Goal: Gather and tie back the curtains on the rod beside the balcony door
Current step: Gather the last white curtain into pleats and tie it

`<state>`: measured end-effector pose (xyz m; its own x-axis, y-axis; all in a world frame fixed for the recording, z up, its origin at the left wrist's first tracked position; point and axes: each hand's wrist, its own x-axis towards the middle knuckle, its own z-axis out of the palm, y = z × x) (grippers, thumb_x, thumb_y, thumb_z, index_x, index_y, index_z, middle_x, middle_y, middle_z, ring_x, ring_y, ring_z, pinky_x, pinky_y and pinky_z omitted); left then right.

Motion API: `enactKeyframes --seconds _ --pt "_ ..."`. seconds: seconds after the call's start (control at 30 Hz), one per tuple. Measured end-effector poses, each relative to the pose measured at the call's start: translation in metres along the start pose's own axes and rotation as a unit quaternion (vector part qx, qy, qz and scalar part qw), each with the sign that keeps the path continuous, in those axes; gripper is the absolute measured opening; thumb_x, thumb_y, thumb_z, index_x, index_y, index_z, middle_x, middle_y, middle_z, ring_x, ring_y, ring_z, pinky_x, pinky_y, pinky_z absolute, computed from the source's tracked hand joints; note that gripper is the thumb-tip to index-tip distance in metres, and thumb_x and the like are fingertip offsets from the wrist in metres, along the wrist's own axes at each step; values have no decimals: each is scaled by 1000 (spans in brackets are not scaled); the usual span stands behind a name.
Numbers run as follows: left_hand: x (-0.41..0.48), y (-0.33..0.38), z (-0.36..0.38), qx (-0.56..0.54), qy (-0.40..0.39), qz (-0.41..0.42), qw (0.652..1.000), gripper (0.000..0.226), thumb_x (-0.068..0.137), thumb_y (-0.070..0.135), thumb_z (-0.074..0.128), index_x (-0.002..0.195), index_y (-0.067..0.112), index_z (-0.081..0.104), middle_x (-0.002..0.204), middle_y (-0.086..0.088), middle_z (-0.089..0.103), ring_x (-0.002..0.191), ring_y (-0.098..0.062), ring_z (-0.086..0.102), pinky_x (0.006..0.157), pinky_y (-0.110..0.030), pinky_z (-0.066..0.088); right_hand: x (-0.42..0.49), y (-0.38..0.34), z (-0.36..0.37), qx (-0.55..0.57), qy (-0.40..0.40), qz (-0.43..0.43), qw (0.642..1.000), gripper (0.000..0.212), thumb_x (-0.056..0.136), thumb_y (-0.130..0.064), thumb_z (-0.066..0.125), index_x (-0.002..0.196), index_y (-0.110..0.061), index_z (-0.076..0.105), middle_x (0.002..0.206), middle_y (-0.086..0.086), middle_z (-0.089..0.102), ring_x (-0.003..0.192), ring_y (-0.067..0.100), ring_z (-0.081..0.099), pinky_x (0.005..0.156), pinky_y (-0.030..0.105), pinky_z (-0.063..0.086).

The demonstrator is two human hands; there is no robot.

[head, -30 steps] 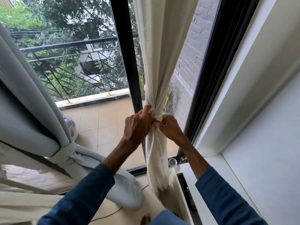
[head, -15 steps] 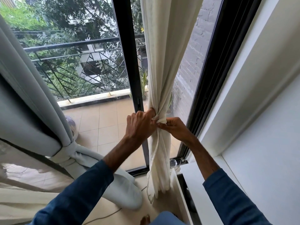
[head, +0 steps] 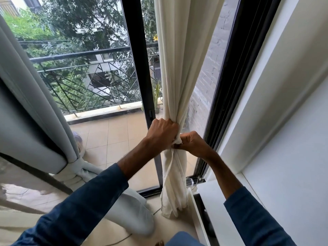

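The left hand [head: 163, 133] is gripping the gathered cream curtain [head: 179, 68] at its waist; the right hand [head: 192, 143], touching it, is pinching the small knot [head: 177, 141] there. The curtain is hanging bunched beside the black door frame [head: 140, 68], tail loose near the floor [head: 179, 225]. Compared with half a second ago, the right hand is curling tighter, closer in

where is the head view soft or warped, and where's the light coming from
Head view: daylight enters through the balcony glass; the cream curtain, left hand and right hand look sharp; the grey curtain at the left edge is soft, and the black door frame leans from wide-angle distortion.
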<state>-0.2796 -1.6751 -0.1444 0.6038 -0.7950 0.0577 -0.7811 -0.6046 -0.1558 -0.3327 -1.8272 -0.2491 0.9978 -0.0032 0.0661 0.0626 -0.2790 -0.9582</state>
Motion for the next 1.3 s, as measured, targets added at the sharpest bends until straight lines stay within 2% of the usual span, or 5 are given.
enactKeyframes --seconds 0.1,0.3,0.53,1.1,1.3 --pt "1 -9 6 -33 -9 29 999 17 88 25 65 102 17 71 98 -4 70 79 -27 64 65 -32 45 -4 1 -8 -1 3 5 1000 28 80 5 78 107 -2 74 90 -8 78 85 7 71 84 23 57" --pt "-5 -17 40 -157 98 -1 983 23 96 37 64 117 33 72 106 9 71 100 -18 48 66 -29 35 -9 2 -19 72 35 15 997 31 89 9 68 119 16 64 115 26 70 100 13 68 90 17 54" --pt "-11 -4 53 -215 329 -65 917 9 83 26 80 92 23 81 85 8 77 78 -16 56 62 -29 44 -11 0 -15 92 64 61 992 30 89 0 72 119 5 70 97 -7 77 92 -4 69 84 11 50" --pt "6 -13 58 -97 204 31 974 21 80 16 78 101 17 77 95 1 72 87 -23 59 49 -27 42 10 5 -25 67 41 63 995 28 87 0 73 114 9 70 83 -11 77 78 -3 68 73 10 49" --pt "14 -3 37 14 42 91 995 20 99 16 56 116 10 65 111 -10 61 93 -28 68 74 -39 53 20 -1 -30 -14 7 50 999 20 81 3 78 100 4 75 86 6 76 81 12 67 79 28 58"
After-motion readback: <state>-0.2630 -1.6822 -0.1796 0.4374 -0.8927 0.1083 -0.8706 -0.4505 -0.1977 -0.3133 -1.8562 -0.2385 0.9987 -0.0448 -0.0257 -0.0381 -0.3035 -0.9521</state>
